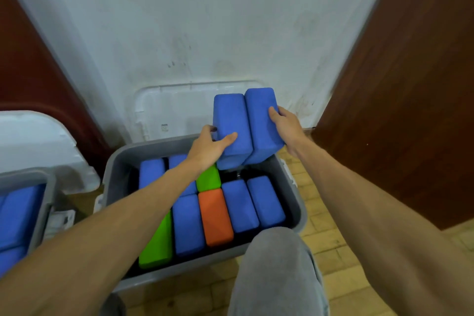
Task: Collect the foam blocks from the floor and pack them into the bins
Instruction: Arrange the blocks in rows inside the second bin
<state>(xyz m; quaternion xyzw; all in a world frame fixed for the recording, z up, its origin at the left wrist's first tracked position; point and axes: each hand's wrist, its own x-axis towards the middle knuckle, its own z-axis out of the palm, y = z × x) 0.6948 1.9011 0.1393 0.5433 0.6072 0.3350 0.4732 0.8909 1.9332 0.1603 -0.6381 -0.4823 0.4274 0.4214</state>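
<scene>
In your head view, your left grip (209,147) clasps the left blue block (232,120), thumb on its front face. Your right grip (286,123) holds the right blue block (261,120) by its outer side. The two blocks touch, side by side and tilted, above the far right corner of the grey bin (119,167). Inside it lie packed blue blocks (188,223), an orange block (215,215) and green blocks (156,244). A second bin (49,187), also holding blue foam, stands to your left on the floor (333,251).
</scene>
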